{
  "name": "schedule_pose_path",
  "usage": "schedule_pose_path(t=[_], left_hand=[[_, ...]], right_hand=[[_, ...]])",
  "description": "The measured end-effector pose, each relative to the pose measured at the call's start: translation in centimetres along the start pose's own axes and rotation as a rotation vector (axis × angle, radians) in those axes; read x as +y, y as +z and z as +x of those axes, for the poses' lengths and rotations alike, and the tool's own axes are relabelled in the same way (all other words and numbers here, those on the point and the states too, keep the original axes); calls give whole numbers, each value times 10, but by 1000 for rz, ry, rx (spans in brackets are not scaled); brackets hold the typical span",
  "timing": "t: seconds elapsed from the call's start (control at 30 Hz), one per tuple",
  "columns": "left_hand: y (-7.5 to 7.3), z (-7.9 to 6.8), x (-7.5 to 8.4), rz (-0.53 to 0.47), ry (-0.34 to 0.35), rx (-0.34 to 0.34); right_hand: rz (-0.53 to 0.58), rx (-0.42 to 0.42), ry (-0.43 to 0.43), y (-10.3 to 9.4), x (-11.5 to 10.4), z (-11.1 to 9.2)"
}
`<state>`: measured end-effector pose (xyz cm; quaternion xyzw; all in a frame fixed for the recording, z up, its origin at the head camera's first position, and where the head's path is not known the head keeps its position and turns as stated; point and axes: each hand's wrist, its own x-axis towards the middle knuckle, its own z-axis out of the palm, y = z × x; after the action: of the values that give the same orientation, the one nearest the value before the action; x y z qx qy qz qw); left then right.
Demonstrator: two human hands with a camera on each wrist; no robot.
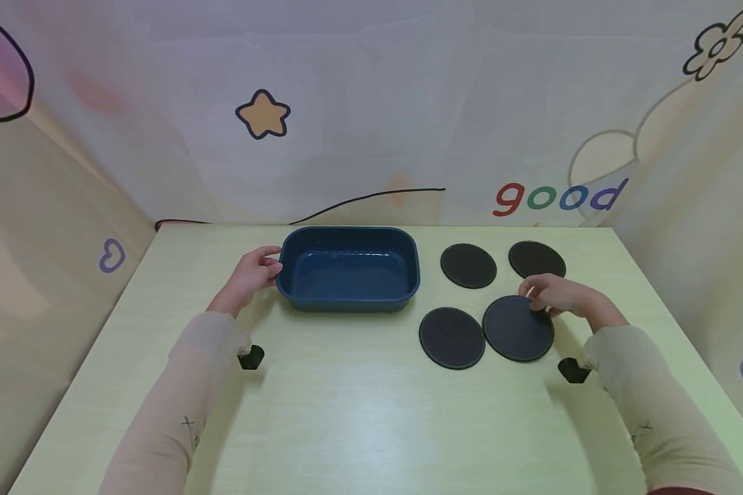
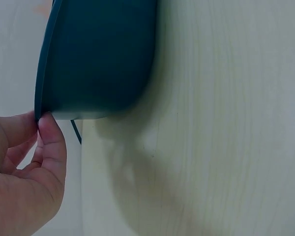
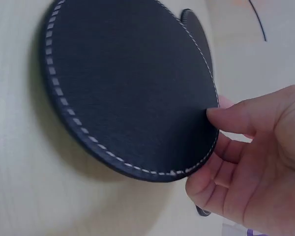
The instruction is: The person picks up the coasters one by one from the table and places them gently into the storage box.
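A dark blue rectangular basin (image 1: 349, 302) with rounded corners stands at the back of the table. My left hand (image 1: 254, 271) pinches its left rim between thumb and fingers, as the left wrist view also shows on the basin's edge (image 2: 96, 59). My right hand (image 1: 557, 294) pinches a round black coaster (image 1: 517, 330) by its far right edge. White stitching runs round this coaster (image 3: 128, 88) in the right wrist view, where it looks tilted and raised off the table. The right fingertips are partly hidden beneath it.
Beside the held coaster lies another black coaster (image 1: 452, 338). Two more, a back-left coaster (image 1: 468, 266) and a back-right coaster (image 1: 535, 259), lie right of the basin. The pale wooden table (image 1: 359, 412) meets a printed curtain (image 1: 371, 124) behind.
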<state>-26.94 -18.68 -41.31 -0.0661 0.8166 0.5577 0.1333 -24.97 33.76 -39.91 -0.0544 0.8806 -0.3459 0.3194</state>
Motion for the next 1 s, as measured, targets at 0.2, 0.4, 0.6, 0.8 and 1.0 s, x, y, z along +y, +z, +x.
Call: schedule_pose_path(t=[0.2, 0.4, 0.6, 0.8, 1.0], left_hand=[[0, -2, 2, 13, 0, 11], [0, -3, 2, 20, -4, 6], [0, -2, 2, 14, 2, 11], [1, -2, 3, 25, 2, 15], [2, -3, 3, 26, 6, 14]], right_hand=[[107, -30, -37, -8, -2, -6], [223, -41, -72, -11, -7, -8], [381, -11, -139, -7, -19, -2], [554, 7, -218, -2, -33, 4], [711, 22, -244, 5, -53, 9]])
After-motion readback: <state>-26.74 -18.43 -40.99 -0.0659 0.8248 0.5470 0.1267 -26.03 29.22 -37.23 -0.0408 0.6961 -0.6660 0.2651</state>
